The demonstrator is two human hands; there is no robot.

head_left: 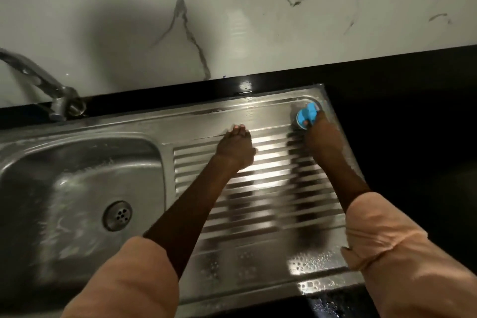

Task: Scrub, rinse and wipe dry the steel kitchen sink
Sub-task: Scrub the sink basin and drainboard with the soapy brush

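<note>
Sleeves (124, 279) fill six o'clock. Steel sink (258, 253), soapy, spans centre; basin at nine. Our left hand (236, 148) presses flat, fingers together, on the ribs. Our right hand (322, 134) grips the blue scrubber (307, 115) at two. Suds could let our bracing palm slide.
</note>
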